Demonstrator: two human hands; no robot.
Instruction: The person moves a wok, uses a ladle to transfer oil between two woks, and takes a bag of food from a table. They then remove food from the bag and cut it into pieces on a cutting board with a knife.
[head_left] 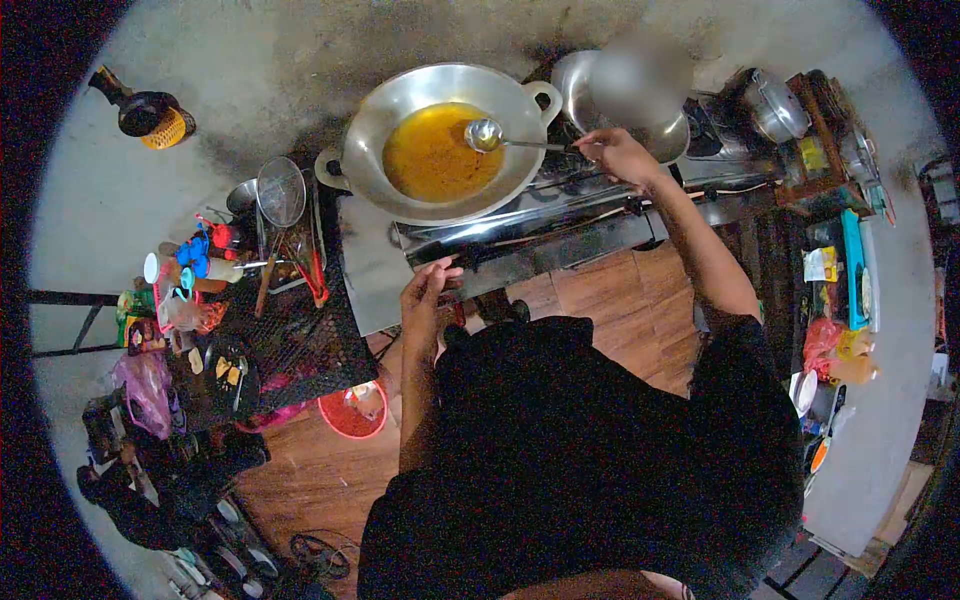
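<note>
My right hand (pixel 620 158) grips the handle end of a metal ladle (pixel 484 135). The ladle's bowl is in the yellow-brown oil-like liquid (pixel 440 160) inside a large silver wok (pixel 375 130) with two loop handles. My left hand (pixel 428 287) hovers in front of the stove's front edge, below the wok. Its fingers are loosely bent and slightly apart, and I see nothing in them.
A second metal pan (pixel 572 90), partly blurred, stands right of the wok on the stove (pixel 560 212). On the left are a wire strainer (pixel 282 192), red-handled tongs (pixel 316 280), bottles and a dark plate (pixel 232 375). A red basket (pixel 352 412) is on the floor.
</note>
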